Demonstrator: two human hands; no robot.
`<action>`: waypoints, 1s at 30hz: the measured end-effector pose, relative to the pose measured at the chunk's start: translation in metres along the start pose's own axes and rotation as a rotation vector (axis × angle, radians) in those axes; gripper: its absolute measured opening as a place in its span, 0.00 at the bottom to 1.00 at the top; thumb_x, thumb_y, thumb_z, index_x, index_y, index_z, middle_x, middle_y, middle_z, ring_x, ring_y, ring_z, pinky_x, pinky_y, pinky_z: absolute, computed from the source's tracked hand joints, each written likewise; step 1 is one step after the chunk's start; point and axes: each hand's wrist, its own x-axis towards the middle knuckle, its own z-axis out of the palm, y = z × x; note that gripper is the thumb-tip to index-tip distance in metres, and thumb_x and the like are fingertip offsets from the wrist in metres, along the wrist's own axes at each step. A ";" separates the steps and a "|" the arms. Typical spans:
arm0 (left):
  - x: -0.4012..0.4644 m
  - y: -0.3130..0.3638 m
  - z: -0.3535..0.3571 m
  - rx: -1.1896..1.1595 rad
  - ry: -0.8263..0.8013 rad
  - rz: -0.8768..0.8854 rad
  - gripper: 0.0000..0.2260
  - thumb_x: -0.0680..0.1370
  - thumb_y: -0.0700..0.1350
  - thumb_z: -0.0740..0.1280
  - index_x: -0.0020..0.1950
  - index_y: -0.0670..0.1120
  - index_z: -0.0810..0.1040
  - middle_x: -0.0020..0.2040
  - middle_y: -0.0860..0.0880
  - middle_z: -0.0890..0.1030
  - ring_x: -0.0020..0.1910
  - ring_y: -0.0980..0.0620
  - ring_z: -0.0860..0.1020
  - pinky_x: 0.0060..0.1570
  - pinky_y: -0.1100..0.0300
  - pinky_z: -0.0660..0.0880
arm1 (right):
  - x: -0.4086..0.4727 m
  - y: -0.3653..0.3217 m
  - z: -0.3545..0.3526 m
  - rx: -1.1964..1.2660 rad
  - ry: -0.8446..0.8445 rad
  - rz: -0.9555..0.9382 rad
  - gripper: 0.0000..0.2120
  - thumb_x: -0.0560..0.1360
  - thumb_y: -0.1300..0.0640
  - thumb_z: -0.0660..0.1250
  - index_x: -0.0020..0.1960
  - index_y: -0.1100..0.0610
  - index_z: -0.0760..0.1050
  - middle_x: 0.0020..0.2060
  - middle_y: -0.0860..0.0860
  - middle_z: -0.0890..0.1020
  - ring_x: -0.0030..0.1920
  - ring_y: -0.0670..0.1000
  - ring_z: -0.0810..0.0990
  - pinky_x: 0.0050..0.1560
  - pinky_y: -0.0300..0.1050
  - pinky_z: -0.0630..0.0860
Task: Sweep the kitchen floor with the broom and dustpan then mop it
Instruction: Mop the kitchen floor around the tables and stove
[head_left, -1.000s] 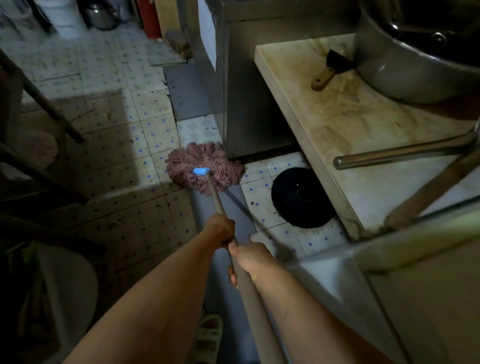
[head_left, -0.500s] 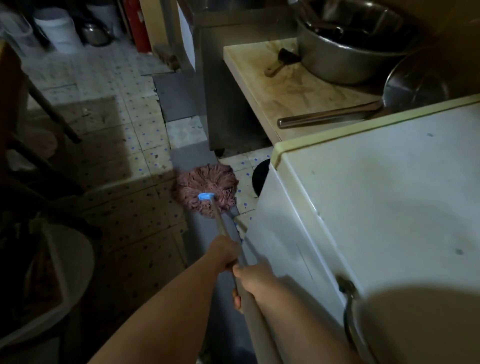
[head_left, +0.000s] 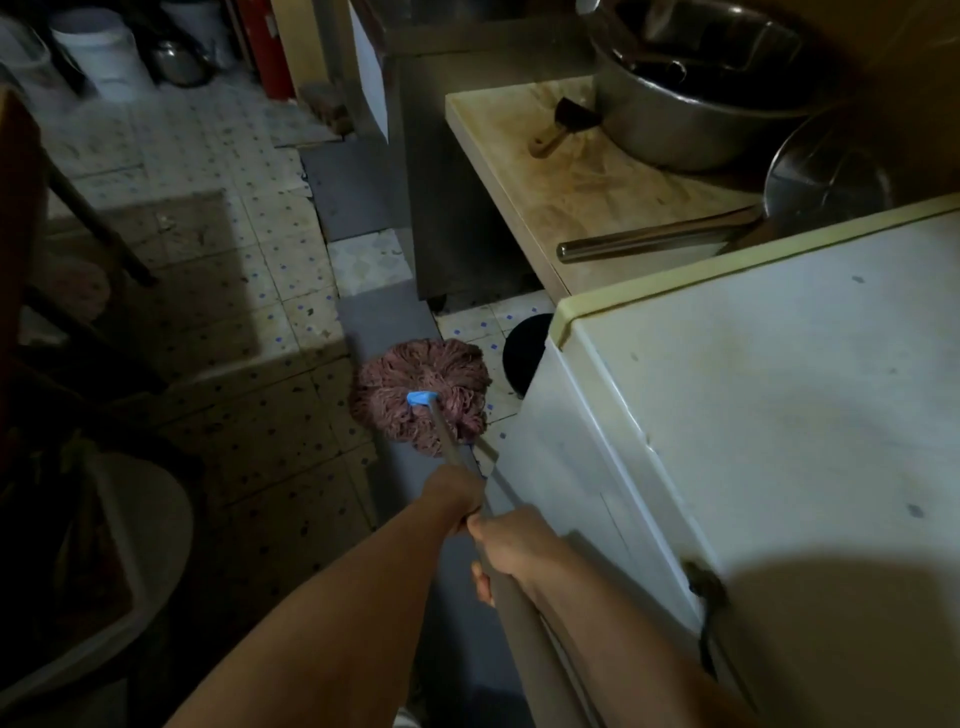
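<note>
Both hands, left hand (head_left: 451, 493) and right hand (head_left: 511, 551), grip one smooth mop handle (head_left: 447, 439) | one shaggy pinkish string mop head (head_left: 423, 384) on speckled tile floor (head_left: 270, 291) beside one white fridge (head_left: 753, 415) | one steel pot (head_left: 691, 119), one long-handled pan (head_left: 826, 182)

There was one pink string mop (head_left: 423, 395) with a blue collar, gripped by two bare hands, left (head_left: 451, 491) and right (head_left: 511, 548); one large steel pot (head_left: 691, 109); one long-handled steel pan (head_left: 826, 182). One wooden-handled scraper (head_left: 563, 122) lay there; two white plastic buckets (head_left: 104, 52) stood far back.
</note>
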 end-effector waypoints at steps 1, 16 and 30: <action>0.008 0.002 -0.004 0.002 0.004 0.004 0.18 0.79 0.42 0.62 0.66 0.34 0.69 0.63 0.38 0.74 0.60 0.42 0.75 0.53 0.56 0.74 | 0.004 -0.006 0.004 -0.019 0.004 -0.001 0.13 0.80 0.52 0.62 0.41 0.59 0.68 0.34 0.55 0.72 0.29 0.48 0.70 0.17 0.31 0.66; 0.136 0.042 -0.125 0.027 0.141 0.050 0.16 0.78 0.44 0.62 0.60 0.34 0.74 0.60 0.37 0.77 0.59 0.41 0.77 0.55 0.55 0.74 | 0.084 -0.143 0.085 -0.241 -0.024 -0.194 0.16 0.79 0.56 0.63 0.65 0.59 0.67 0.37 0.56 0.74 0.29 0.50 0.72 0.17 0.30 0.66; 0.193 0.028 -0.196 -0.119 0.208 -0.046 0.18 0.79 0.42 0.62 0.63 0.30 0.71 0.60 0.35 0.76 0.58 0.39 0.76 0.50 0.54 0.74 | 0.134 -0.189 0.162 -0.340 -0.038 -0.201 0.15 0.79 0.54 0.62 0.64 0.56 0.70 0.36 0.54 0.75 0.28 0.50 0.74 0.20 0.35 0.70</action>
